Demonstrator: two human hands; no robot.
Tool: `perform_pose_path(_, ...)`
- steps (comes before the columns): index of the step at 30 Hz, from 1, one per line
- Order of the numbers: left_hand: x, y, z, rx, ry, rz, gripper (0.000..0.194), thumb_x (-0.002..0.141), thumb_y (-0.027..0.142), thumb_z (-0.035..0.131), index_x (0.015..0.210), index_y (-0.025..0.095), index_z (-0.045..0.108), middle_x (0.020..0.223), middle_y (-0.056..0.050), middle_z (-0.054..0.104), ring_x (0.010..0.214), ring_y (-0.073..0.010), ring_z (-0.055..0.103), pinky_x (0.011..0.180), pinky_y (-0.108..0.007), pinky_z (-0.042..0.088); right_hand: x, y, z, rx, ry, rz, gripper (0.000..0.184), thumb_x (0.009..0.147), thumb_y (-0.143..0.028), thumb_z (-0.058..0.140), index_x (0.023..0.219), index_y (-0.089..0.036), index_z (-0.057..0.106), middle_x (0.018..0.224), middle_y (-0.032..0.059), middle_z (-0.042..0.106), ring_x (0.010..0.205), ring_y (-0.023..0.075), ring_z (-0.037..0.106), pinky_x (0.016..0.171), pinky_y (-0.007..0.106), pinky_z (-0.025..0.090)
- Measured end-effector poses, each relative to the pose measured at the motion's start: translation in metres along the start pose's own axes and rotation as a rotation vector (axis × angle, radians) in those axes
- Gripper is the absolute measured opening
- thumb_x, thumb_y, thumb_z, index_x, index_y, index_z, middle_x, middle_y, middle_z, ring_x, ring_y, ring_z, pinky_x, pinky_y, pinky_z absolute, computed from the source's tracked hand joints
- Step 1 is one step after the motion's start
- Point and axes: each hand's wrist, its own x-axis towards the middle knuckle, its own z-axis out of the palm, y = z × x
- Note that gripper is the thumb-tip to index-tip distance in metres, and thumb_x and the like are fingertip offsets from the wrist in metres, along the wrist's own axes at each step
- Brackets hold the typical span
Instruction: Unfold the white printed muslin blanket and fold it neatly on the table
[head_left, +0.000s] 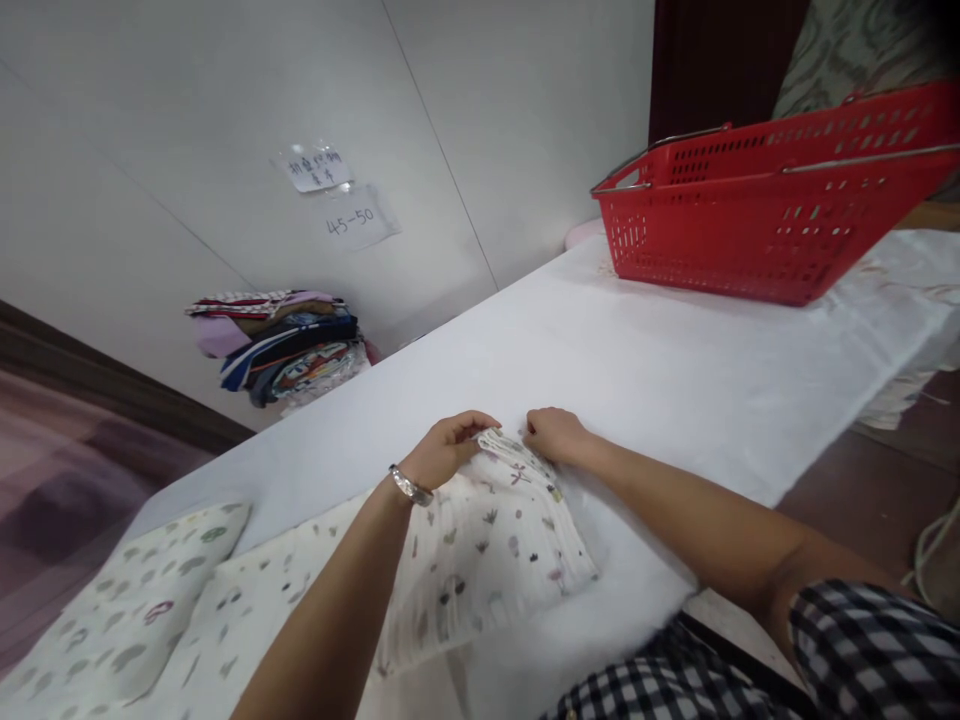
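Note:
A white muslin cloth (480, 560) printed with small plants and rainbows lies partly folded on the white-covered table. At its far corner, my left hand (448, 448), with a silver bracelet on the wrist, pinches the layered edge between thumb and fingers. Just right of that corner, my right hand (556, 434) is closed and rests against the cloth's right edge; what its fingertips hold, if anything, is hidden. The cloth stretches left beneath my left forearm. Beside it at the lower left lies a folded cloth (150, 590) with a similar cream ground and leafy print.
A red plastic basket (720, 230) with metal handles stands at the table's far right. Folded clothes (281, 340) are stacked beyond the table's left far edge, by the wall. Two paper signs (360, 215) are stuck there, one reading "45-50". White sheeting (645, 340) covers the table.

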Motion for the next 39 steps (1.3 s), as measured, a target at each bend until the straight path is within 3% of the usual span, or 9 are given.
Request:
perform_pose_path(5, 0.003, -0.004, -0.001, -0.004, -0.008, -0.011, 0.026, 0.066, 0.020, 0.059, 0.091, 0.017, 0.060, 0.085, -0.003, 0.065, 0.074, -0.0130, 0.058, 0.064, -0.024, 0.045, -0.001, 0.005, 0.002, 0.174, 0.086, -0.114, 0.006, 0.072, -0.023, 0.056, 0.076, -0.019, 0.058, 0.085, 0.0050, 0.063, 0.076, 0.0165, 0.054, 0.058, 0.024, 0.033)
perform_pose_path(10, 0.016, -0.008, -0.001, 0.001, -0.011, -0.006, 0.023, 0.066, 0.020, 0.061, 0.089, 0.015, 0.061, 0.082, -0.003, 0.066, 0.076, -0.0135, 0.059, 0.070, -0.026, 0.046, 0.003, 0.002, 0.005, 0.811, 0.110, -0.124, 0.008, 0.066, -0.019, 0.056, 0.072, -0.019, 0.051, 0.060, -0.0036, 0.052, 0.055, 0.0095, 0.047, 0.052, 0.021, 0.033)
perform_pose_path(13, 0.027, -0.011, 0.000, 0.038, 0.032, 0.017, 0.024, 0.065, 0.018, 0.060, 0.089, 0.015, 0.061, 0.083, -0.003, 0.066, 0.076, -0.0138, 0.059, 0.071, -0.027, 0.047, 0.003, -0.002, 0.007, 1.095, 0.131, -0.167, 0.015, 0.063, -0.017, 0.055, 0.077, -0.019, 0.051, 0.062, -0.0049, 0.053, 0.055, 0.0085, 0.047, 0.052, 0.021, 0.035)
perform_pose_path(16, 0.035, -0.014, 0.001, 0.104, 0.096, 0.044, 0.029, 0.064, 0.014, 0.055, 0.092, 0.016, 0.061, 0.086, -0.004, 0.066, 0.076, -0.0140, 0.059, 0.071, -0.027, 0.048, 0.001, -0.005, 0.006, 1.213, 0.141, -0.201, 0.023, 0.061, -0.018, 0.056, 0.083, -0.019, 0.051, 0.070, -0.0034, 0.058, 0.061, 0.0094, 0.051, 0.056, 0.022, 0.038)
perform_pose_path(20, 0.040, -0.017, 0.000, 0.168, 0.158, 0.027, 0.035, 0.061, 0.012, 0.054, 0.095, 0.017, 0.062, 0.098, -0.006, 0.065, 0.079, -0.0149, 0.059, 0.075, -0.030, 0.047, -0.002, -0.007, 0.004, 1.258, 0.142, -0.152, 0.027, 0.059, -0.020, 0.061, 0.084, -0.019, 0.051, 0.074, -0.0022, 0.061, 0.063, 0.0100, 0.054, 0.057, 0.022, 0.041)
perform_pose_path(23, 0.043, -0.016, -0.001, 0.095, 0.061, -0.042, 0.042, 0.060, 0.013, 0.054, 0.101, 0.017, 0.061, 0.095, -0.006, 0.066, 0.080, -0.0161, 0.060, 0.074, -0.030, 0.047, -0.003, -0.009, 0.003, 1.290, 0.125, -0.153, 0.028, 0.059, -0.021, 0.062, 0.084, -0.020, 0.050, 0.074, -0.0022, 0.062, 0.063, 0.0101, 0.054, 0.057, 0.023, 0.042)
perform_pose_path(26, 0.045, -0.013, -0.003, 0.139, -0.032, -0.135, 0.038, 0.056, 0.012, 0.051, 0.092, 0.015, 0.064, 0.078, -0.003, 0.066, 0.069, -0.0157, 0.059, 0.064, -0.027, 0.045, -0.003, -0.008, 0.001, 1.298, 0.079, -0.166, 0.028, 0.060, -0.023, 0.063, 0.084, -0.020, 0.050, 0.072, -0.0027, 0.061, 0.061, 0.0102, 0.054, 0.056, 0.024, 0.042)
perform_pose_path(32, 0.045, -0.008, -0.005, 0.214, -0.019, -0.149, 0.029, 0.055, 0.012, 0.049, 0.080, 0.017, 0.063, 0.070, 0.000, 0.065, 0.065, -0.0148, 0.057, 0.061, -0.025, 0.045, -0.003, 0.007, -0.021, 0.998, 0.138, -0.191, 0.010, 0.066, -0.026, 0.060, 0.072, -0.018, 0.058, 0.061, -0.0032, 0.055, 0.055, 0.0085, 0.049, 0.051, 0.021, 0.040)
perform_pose_path(39, 0.048, -0.011, -0.009, 0.191, -0.005, -0.144, 0.028, 0.054, 0.013, 0.050, 0.080, 0.016, 0.061, 0.068, 0.001, 0.064, 0.061, -0.0128, 0.056, 0.060, -0.024, 0.045, -0.027, 0.010, -0.046, 0.917, -0.300, -0.230, 0.015, 0.072, -0.030, 0.058, 0.075, -0.016, 0.062, 0.077, 0.0047, 0.067, 0.058, 0.0108, 0.057, 0.047, 0.021, 0.036)
